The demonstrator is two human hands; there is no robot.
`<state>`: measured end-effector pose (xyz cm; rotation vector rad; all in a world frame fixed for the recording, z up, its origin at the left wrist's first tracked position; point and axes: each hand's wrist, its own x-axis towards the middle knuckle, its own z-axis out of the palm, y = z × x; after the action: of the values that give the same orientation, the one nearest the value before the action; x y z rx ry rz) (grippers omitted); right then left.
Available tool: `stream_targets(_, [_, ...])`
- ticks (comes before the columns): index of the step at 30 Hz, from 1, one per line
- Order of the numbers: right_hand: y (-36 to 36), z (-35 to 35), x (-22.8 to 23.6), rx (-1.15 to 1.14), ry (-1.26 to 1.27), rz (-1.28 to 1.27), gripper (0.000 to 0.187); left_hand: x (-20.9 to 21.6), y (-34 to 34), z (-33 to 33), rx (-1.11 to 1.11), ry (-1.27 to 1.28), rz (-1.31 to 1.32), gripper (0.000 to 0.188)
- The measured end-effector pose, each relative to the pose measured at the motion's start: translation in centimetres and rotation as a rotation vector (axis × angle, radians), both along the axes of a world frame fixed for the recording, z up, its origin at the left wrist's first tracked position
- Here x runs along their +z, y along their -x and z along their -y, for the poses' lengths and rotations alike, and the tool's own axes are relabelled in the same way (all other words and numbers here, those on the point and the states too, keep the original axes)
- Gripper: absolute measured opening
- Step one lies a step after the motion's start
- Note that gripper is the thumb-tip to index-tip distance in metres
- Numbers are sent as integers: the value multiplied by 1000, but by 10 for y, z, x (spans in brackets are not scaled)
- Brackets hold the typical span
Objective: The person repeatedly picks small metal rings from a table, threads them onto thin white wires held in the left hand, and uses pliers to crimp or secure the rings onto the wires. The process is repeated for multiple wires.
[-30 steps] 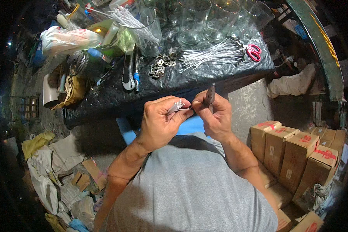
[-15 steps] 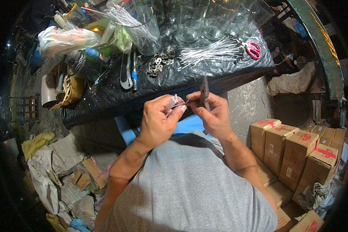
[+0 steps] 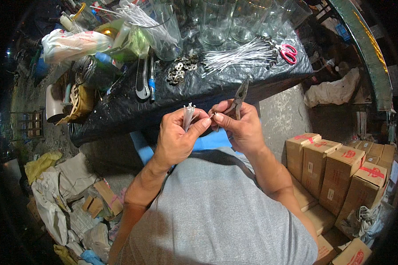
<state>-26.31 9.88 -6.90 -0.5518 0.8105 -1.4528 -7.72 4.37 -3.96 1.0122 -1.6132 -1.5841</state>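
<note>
My left hand is closed around a small upright bundle of thin white wick-like strands. Thumb and forefinger pinch toward my right fingertips. In my right hand is a pair of metal pliers, its jaws pointing up and away from me. The right thumb and forefinger also pinch something small and dark, which the fingers mostly hide; it meets the end of a strand between the hands. Beyond them, on the black-covered table, lie a heap of small metal tabs and a spread of white strands with dark ends.
Red-handled scissors lie at the table's right. Clear glass jars line the back; another glass holds white strands. A grey-handled cutter sits left. Cardboard boxes stand at right, sacks and scraps at left.
The pliers have turned, now showing their jaws broadside and tilted right. The white bundle in my left hand has come upright. Both hands stay close together.
</note>
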Motion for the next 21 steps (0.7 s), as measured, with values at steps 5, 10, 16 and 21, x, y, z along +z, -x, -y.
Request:
stream_targets(5, [-2,-2,4,9,-21,-31,17,0,-1,0,3,2,39,13])
stream_targets(10, [-2,-2,1,18,10,-31,19,2,-2,-2,-8,-39,-7,12])
stream_targets(16, [-4,-1,2,27,-8,45,19,-4,-3,-1,-18,-83,-60,12])
stream_targets(21, [-5,-2,-1,24,10,-32,19,4,-2,1,-23,-95,-80,12])
